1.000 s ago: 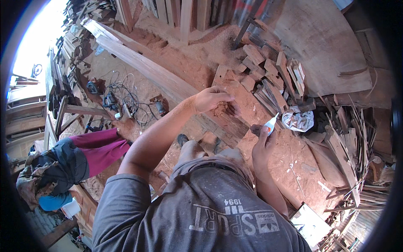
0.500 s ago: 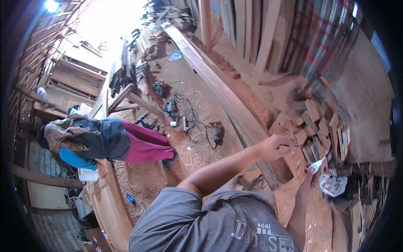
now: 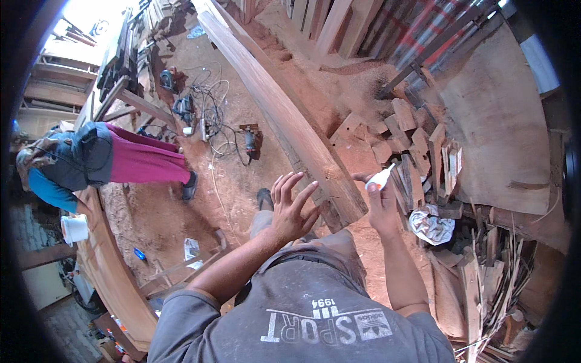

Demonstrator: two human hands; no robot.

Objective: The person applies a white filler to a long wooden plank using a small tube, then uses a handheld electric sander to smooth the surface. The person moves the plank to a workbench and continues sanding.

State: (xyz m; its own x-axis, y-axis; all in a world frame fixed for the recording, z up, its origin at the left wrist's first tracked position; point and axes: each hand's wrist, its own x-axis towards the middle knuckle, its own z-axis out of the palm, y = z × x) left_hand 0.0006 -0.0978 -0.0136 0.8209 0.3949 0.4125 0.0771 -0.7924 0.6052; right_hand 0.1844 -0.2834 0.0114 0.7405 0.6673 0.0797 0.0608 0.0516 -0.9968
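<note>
Fingers spread, my left hand (image 3: 293, 207) is raised with nothing in it, just left of the near end of a long wooden beam (image 3: 296, 130). In the picture the hand overlaps the beam's edge; I cannot tell whether they touch. My right hand (image 3: 382, 209) is wrapped round a small white squeeze bottle (image 3: 379, 177) with a pointed nozzle and a bit of orange on it. The nozzle points up and to the right. The bottle is held to the right of the beam's end, and my palm hides its lower part.
Stacked wood offcuts (image 3: 411, 136) and a crumpled white bag (image 3: 431, 224) lie to the right. Power tools (image 3: 249, 144) with tangled cords are on the dusty floor beyond. At left, a co-worker (image 3: 97, 154) bends over a wooden door panel (image 3: 112, 260) beside a white bucket (image 3: 74, 229).
The view has swung to the right and down. My left hand has moved leftward from the right side and its fingers have spread. The right hand still holds the bottle, now nearer the beam's end.
</note>
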